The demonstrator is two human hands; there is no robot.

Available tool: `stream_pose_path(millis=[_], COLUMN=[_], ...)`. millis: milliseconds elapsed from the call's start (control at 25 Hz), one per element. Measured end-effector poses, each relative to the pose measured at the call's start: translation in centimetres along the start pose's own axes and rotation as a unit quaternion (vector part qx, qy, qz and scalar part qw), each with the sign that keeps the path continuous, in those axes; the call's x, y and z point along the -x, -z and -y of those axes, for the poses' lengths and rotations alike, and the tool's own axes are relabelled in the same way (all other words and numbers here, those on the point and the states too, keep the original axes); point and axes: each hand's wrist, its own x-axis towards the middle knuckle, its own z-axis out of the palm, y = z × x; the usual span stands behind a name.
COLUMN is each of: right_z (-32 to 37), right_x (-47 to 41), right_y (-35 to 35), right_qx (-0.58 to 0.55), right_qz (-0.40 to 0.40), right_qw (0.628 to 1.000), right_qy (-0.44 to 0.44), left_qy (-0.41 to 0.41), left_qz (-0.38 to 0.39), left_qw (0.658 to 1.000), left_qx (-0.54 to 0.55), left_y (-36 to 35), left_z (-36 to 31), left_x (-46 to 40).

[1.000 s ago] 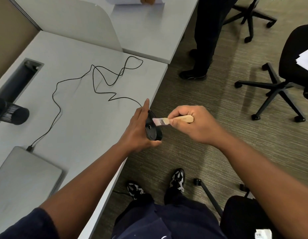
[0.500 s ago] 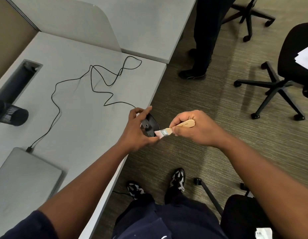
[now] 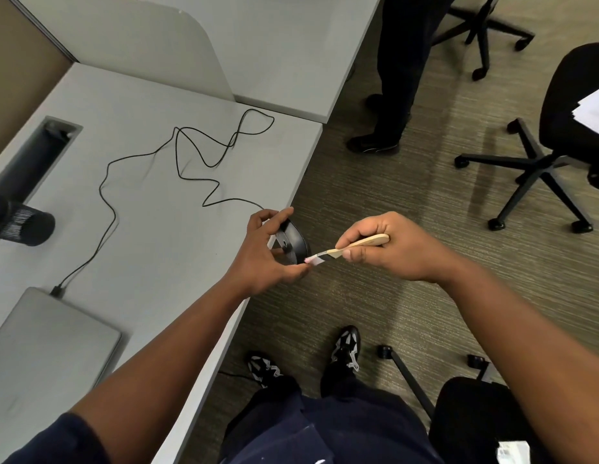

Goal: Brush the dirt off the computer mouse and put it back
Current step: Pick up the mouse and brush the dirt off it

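Laptop closed at the left end of the grey desk, black cable plugged into it, looping across to the mouse. Black mesh cup lying behind. Left hand at the desk's edge, fingers curled round the black computer mouse, holding it raised off the desk and tipped on its side. Brush just right, bristles touching the mouse's lower edge, wooden handle pinched in the right hand. Office chair farther right on the carpet.
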Motion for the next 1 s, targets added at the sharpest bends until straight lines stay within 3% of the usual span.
stream_pose_path(millis=[400,640,1000], right_z=[0.3,-0.6,-0.2], right_x=[-0.1,-0.2,-0.3], right_y=[-0.9,-0.4,-0.2], right_qx=[-0.161,-0.061,-0.08], right_qz=[-0.02,-0.001,-0.039], right_qw=[0.987,0.998,0.996], right_qy=[0.02,-0.01,-0.012], left_qy=[-0.001,0.013,0.022], left_qz=[0.014,0.013,0.012], left_qw=[0.998,0.997,0.994], left_qx=[0.06,0.074,0.11], left_y=[0.6,0.9,1.2], left_z=[0.1,0.1,-0.9], left_x=[0.0,-0.4,-0.4])
